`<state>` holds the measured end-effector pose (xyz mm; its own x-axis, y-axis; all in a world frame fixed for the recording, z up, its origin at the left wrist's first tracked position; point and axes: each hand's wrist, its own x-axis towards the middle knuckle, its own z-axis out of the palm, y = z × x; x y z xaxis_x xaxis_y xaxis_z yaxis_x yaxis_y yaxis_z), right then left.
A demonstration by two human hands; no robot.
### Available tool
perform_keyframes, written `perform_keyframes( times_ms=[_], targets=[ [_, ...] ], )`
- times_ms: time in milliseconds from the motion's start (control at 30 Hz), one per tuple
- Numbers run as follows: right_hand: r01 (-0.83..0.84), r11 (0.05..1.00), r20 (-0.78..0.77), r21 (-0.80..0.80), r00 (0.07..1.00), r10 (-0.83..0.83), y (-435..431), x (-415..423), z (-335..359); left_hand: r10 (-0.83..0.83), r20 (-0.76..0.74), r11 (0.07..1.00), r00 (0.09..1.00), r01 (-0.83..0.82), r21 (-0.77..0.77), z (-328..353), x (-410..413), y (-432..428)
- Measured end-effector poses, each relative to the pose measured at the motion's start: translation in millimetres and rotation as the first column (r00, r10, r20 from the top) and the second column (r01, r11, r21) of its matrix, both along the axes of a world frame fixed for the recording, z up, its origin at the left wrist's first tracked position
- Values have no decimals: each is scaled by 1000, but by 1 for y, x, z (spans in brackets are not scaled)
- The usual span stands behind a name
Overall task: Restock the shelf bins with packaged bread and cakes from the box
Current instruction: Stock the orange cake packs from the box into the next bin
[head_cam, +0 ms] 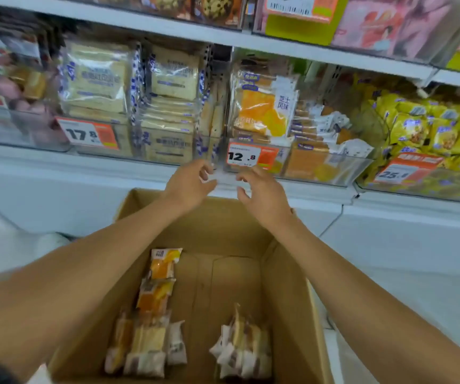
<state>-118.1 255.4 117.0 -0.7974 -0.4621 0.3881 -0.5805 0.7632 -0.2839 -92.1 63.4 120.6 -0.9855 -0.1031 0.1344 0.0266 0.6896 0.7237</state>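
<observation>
An open cardboard box [287, 273] stands below the shelf. Inside it lie several orange-and-white cake packs, one row at the left [156, 295] and a small heap at the right [244, 347]. My left hand [188, 184] and my right hand [262, 194] hover over the box's far edge, just in front of the shelf lip, fingers loosely curled and holding nothing. Directly behind them a clear bin [334, 169] tagged 12.8 holds matching orange packs [262, 112]. Left of it, a bin [104, 151] tagged 17.8 is packed with pale sliced bread packs [95, 79].
Yellow snack bags [431, 128] fill a bin at the right with a 25 tag. Pink packs sit in a bin at the far left [7, 87]. An upper shelf [334, 55] carries cookies and pink boxes. A white freezer surface [389, 234] runs below the shelf.
</observation>
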Motion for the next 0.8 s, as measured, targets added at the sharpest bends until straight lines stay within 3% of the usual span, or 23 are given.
perform_keyframes(
  times_ms=[100,200,400,600,700,800],
  targets=[
    [-34,992,275,118,962,0,-1,31,-62,35,235,999,971,-35,-4,-68,38,-17],
    [-60,970,517,234,853,-72,-1,48,-129,98,438,993,894,-117,17,-140,72,-37],
    [13,968,735,250,648,-198,3,58,-232,201,597,876,777,-415,245,-241,93,-52],
    [36,970,766,242,607,-213,-3,47,-290,289,628,937,723,-348,-31,-310,60,-62],
    [59,974,776,219,595,-211,-6,44,-306,347,653,919,673,-382,-94,-345,50,-67],
    [97,977,797,188,566,-210,-8,45,-315,461,639,883,616,-385,-267,-354,46,-63]
  ],
)
